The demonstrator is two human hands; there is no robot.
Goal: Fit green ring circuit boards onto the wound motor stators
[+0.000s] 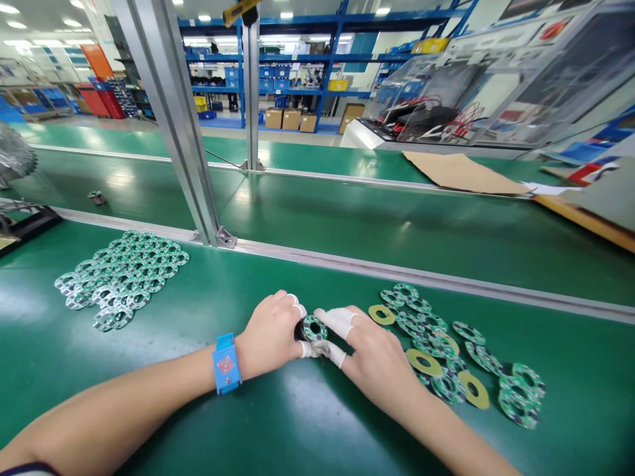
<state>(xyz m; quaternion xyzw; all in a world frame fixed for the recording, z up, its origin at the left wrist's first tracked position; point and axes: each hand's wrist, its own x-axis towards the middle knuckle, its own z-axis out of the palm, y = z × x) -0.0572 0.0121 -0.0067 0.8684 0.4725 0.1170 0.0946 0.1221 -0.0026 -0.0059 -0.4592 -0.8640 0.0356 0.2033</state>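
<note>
My left hand [272, 330] wears white finger cots and a blue wrist strap [227, 365]. Its fingers are closed round a small round part whose dark side is mostly hidden. On the face of that part sits a green ring-shaped circuit board [314, 328], turned toward me. Thumb and fingertips of my right hand [370, 350], also in white finger cots, pinch the board's right edge. To the right of this hand lies a loose pile of ring-shaped circuit boards [427, 324], mixed with several yellow rings [423, 362].
Rows of ring-shaped circuit boards [129, 271] lie flat at the left. An aluminium post [173, 119] rises from the rail [347, 270] behind the green bench. Beyond it, a small part [98, 198] lies on the belt. Cardboard [461, 173] lies at the back right.
</note>
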